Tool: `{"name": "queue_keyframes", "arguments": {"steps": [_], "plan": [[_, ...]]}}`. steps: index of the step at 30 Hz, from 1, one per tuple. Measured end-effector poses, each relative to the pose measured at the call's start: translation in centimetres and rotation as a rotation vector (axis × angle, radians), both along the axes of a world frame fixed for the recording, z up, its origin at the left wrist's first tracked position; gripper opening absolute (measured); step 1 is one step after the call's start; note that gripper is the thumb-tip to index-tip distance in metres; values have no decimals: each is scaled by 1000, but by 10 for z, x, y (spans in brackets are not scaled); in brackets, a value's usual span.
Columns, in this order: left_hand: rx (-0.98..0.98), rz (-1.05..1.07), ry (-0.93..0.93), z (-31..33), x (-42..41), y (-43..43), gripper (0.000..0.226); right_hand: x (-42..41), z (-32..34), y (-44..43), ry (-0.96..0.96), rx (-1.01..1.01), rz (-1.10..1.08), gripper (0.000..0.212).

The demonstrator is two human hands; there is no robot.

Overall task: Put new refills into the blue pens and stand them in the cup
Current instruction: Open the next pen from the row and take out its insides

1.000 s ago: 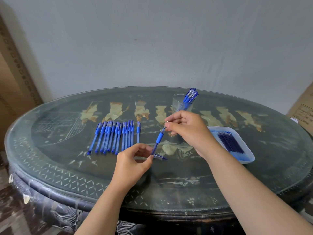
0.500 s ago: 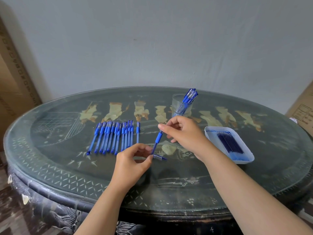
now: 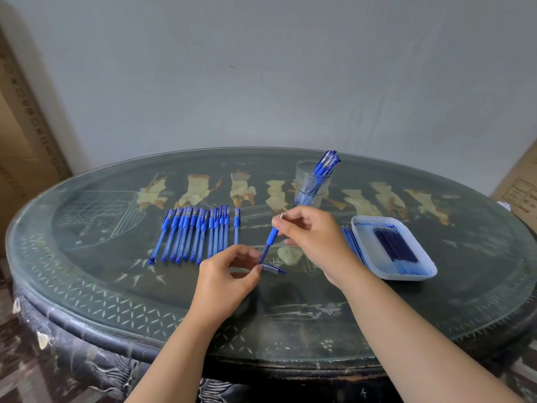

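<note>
Many blue pens (image 3: 191, 234) are laid in a row on the left part of the round table (image 3: 116, 301). One more pen (image 3: 236, 228) is laid alone just beside the row.

Next the left hand (image 3: 223, 277) is seen. Its fingers are curled, and the bottom end of the blue pen being worked on (image 3: 271, 237) is pinched between thumb and finger. A pen cap (image 3: 274, 269) is seen just by the thumb. Whether it is held or only lying there cannot be told.

The pen is held tilted above the table, between the two hands. Its silver tip end is pinched by the fingertips of the right hand (image 3: 313, 239).

Since a moment ago, the right fingers have been moved a little on the tip. The left hand and the pen have hardly been moved at all. So the tip is likely being twisted, though on or off cannot be told. This pen is not done yet.

Behind the right hand, a clear cup (image 3: 305, 181) is seen with a few finished pens (image 3: 327, 164) stood in it. Some loose refills (image 3: 350, 242) are laid just beside a white tray (image 3: 366, 228). More refills (image 3: 395, 245) are kept in the tray.
</note>
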State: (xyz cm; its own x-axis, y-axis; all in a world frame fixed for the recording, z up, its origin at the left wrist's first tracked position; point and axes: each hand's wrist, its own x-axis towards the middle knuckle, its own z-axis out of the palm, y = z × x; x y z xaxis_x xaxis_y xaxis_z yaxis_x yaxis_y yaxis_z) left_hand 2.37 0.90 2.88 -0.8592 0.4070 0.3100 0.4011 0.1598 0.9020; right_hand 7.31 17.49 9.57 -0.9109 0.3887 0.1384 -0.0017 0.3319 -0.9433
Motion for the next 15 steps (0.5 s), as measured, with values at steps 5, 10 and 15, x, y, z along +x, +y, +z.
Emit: {"name": "queue_keyframes", "arguments": {"steps": [5, 10, 15], "plan": [[-3, 5, -16, 1, 0, 0, 19, 1, -1, -2, 2, -85, 22, 11], [-1, 20, -18, 2, 1, 1, 20, 0, -2, -5, 53, -116, -10, 16], [4, 30, -33, 3, 1, 1, 19, 1, 1, -4, 43, -186, 78, 17]]}}
